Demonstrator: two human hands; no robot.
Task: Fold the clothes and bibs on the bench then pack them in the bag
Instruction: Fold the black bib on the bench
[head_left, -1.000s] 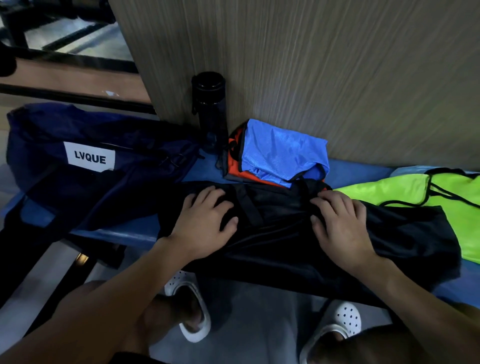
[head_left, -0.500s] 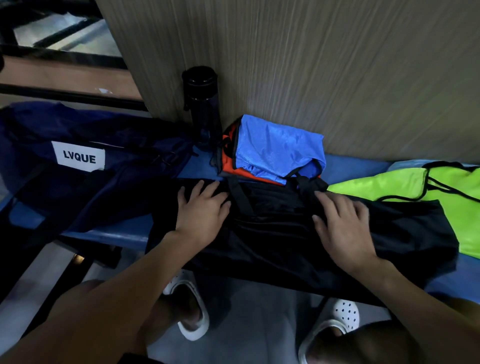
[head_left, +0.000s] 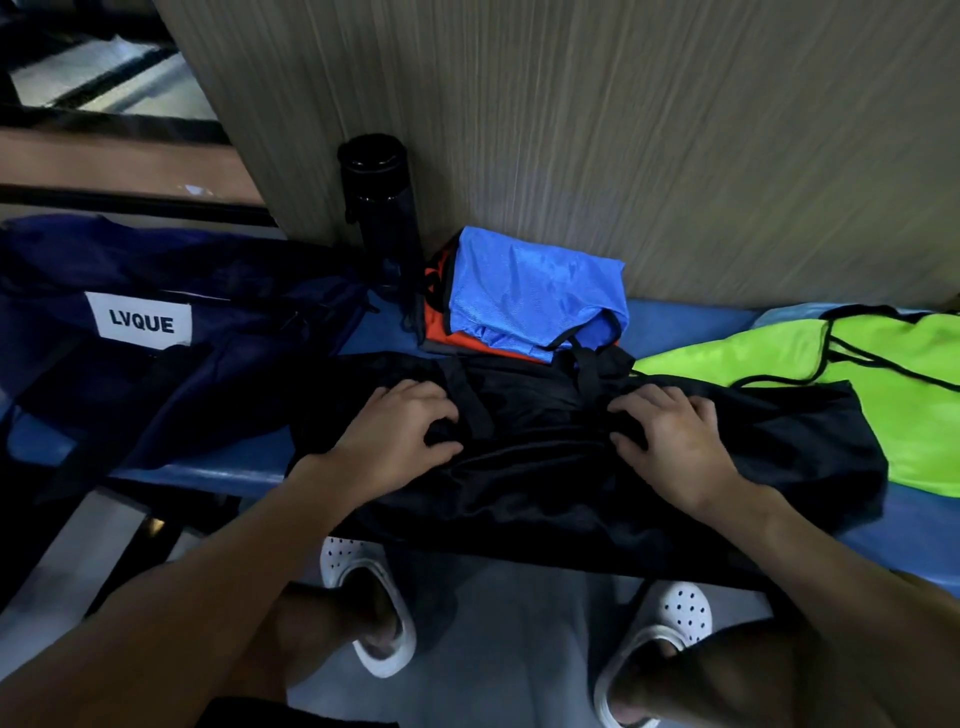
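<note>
1. Head view, at the centre: a black garment (head_left: 545, 493) lies spread across the blue tabletop (head_left: 234, 462), and its near edge hangs over the front.
2. My left grip (head_left: 395, 431), a bare hand, sits on the garment's left part with fingers curled, pinching a bunch of the black cloth against the thumb.
3. My right grip (head_left: 675, 441) sits on the garment toward 3 o'clock, fingers bent and thumb tucked in, holding a gathered fold of the same cloth.
4. At 12 o'clock from the garment, a folded blue bib (head_left: 530, 291) lies on top of an orange bib (head_left: 441, 332), both against the wall panel (head_left: 623, 130).
5. At 2 o'clock a lime-green bib (head_left: 779, 353) with black trim lies unfolded, and the garment's right end overlaps its edge.
6. At 11 o'clock a black bottle (head_left: 379, 208) stands upright just beside the bib stack.
7. At 9 o'clock the navy bag (head_left: 208, 374) slumps on the tabletop, showing a white label (head_left: 139, 321) that reads LVQUE.
8. At 6 o'clock, below the tabletop, two white clogs (head_left: 374, 613) stand on the grey floor.
</note>
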